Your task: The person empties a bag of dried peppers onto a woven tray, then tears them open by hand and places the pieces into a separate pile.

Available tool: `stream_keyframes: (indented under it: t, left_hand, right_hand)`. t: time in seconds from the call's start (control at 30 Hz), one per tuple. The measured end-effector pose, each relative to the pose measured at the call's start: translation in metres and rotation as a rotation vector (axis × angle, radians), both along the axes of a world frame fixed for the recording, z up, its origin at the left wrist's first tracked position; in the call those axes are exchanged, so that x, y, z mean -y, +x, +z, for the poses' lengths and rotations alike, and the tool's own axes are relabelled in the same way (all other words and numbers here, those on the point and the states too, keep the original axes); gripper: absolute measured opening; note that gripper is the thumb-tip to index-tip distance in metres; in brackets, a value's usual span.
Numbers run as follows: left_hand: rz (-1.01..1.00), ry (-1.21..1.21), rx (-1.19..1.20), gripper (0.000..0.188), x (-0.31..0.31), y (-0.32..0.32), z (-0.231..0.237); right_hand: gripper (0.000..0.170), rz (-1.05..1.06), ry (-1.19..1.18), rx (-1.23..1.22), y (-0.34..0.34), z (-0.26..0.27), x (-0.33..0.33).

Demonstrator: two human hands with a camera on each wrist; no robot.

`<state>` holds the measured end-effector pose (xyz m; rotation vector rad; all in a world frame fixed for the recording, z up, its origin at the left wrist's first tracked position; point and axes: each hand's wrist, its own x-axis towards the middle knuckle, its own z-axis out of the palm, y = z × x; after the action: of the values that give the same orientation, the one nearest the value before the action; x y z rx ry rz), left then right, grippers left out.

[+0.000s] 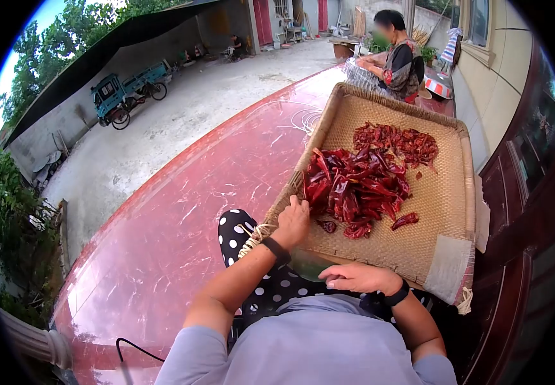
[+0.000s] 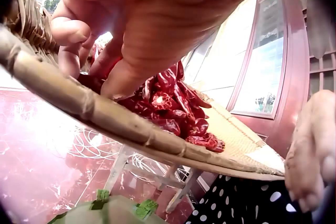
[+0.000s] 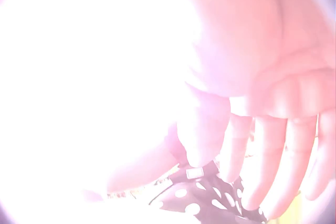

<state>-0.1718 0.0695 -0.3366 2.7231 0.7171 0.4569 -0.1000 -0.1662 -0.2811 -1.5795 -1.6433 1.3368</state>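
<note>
Item: red peppers (image 1: 354,189), dried, many. Glossy, deep red to near-maroon, skins wrinkled and folded; heaped loosely at the centre-right of the head view, in the left part of a woven tray. Strays: one pepper apart, to the right of the heap's near end; a darker one at its near-left edge.

Item: smaller pieces (image 1: 402,142), brighter red, crumpled, spread flatter beyond the heap, toward the tray's far side.

Item: woven tray (image 1: 444,205), straw-coloured, thick raised rim, pale patch (image 1: 447,260) at the near right corner, pale cord (image 1: 256,239) bound round the rim at the near left.

Item: left hand (image 1: 292,221), at the tray's left rim, fingers bent down over it and touching the heap's edge; whether they pinch a pepper, cannot tell.

Item: right hand (image 1: 362,279), just beside the near rim, above the lap; fingers loosely extended and apart, holding nothing. Overexposed in the right wrist view.

Item: greenish object (image 2: 113,212), lower left of the left wrist view, below the rim, bright green bits on it; kind unclear.

Surroundings: dotted trousers (image 1: 284,285), black and white; coiled white cord (image 1: 306,119) on the reddish floor (image 1: 181,199); seated person (image 1: 400,64), upper right; blue three-wheeler (image 1: 120,96), upper left.
</note>
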Motion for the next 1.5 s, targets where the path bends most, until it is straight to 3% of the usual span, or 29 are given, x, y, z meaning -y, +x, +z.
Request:
stream_keyframes:
  t: [0.07, 0.2, 0.23, 0.37, 0.47, 0.53, 0.67, 0.77, 0.87, 0.9, 1.0, 1.1, 1.2, 1.3, 1.4, 1.5]
  left_hand:
    - [0.004, -0.053, -0.027, 0.028, -0.001, -0.001, 0.002]
    - [-0.049, 0.124, -0.091, 0.024, -0.014, -0.004, 0.000]
    - [-0.030, 0.157, -0.008, 0.022, -0.008, -0.011, 0.009]
    - [-0.022, -0.021, 0.068, 0.016, 0.006, -0.031, 0.043]
    - [-0.321, -0.342, 0.250, 0.020, 0.029, -0.043, 0.048]
    - [-0.336, -0.591, 0.119, 0.016, 0.045, -0.046, 0.049]
    - [-0.413, -0.703, 0.153, 0.011, 0.067, -0.055, 0.052]
    - [-0.470, -0.733, 0.164, 0.010, 0.065, -0.059, 0.044]
    - [-0.421, -0.971, 0.054, 0.016, 0.059, -0.063, 0.043]
    - [-0.490, -0.909, 0.103, 0.022, 0.052, -0.061, 0.037]
    - [-0.373, -0.705, 0.131, 0.026, 0.042, -0.054, 0.039]
    - [-0.380, -0.454, 0.077, 0.032, 0.028, -0.037, 0.023]
    - [-0.393, -0.410, 0.236, 0.034, 0.032, -0.024, 0.012]
    - [-0.336, -0.335, 0.225, 0.033, 0.032, -0.011, 0.003]
    - [-0.318, -0.279, 0.067, 0.040, 0.030, -0.007, 0.007]
    - [-0.238, -0.195, 0.021, 0.030, 0.034, -0.002, 0.003]
  right_hand:
    - [0.041, -0.068, -0.037, -0.030, 0.002, 0.014, 0.008]
    - [0.040, -0.199, -0.062, -0.088, 0.010, -0.001, 0.019]
    - [0.039, -0.219, -0.048, -0.094, 0.011, 0.001, 0.020]
    - [0.032, -0.444, 0.067, -0.346, 0.014, -0.011, 0.022]
    - [0.052, -0.726, 0.331, -0.361, 0.001, -0.001, 0.009]
    - [0.052, -0.804, 0.380, -0.293, 0.004, -0.009, 0.002]
    - [0.045, -0.941, 0.471, -0.268, 0.006, -0.012, 0.007]
    - [0.032, -0.853, 0.403, -0.292, 0.014, -0.016, 0.015]
    - [0.024, -0.827, 0.360, -0.247, 0.012, -0.017, 0.022]
    - [0.021, -0.848, 0.367, -0.225, 0.011, -0.018, 0.024]
    - [0.018, -0.853, 0.327, -0.089, 0.005, -0.006, 0.031]
    - [0.016, -0.809, 0.304, 0.079, -0.005, -0.001, 0.032]
    - [0.016, -0.749, 0.370, 0.229, -0.009, -0.008, 0.031]
    - [0.016, -0.689, 0.297, 0.175, -0.013, 0.006, 0.034]
    - [0.015, -0.634, 0.211, 0.213, -0.018, 0.015, 0.031]
    - [0.017, -0.658, 0.258, 0.280, -0.016, 0.006, 0.030]
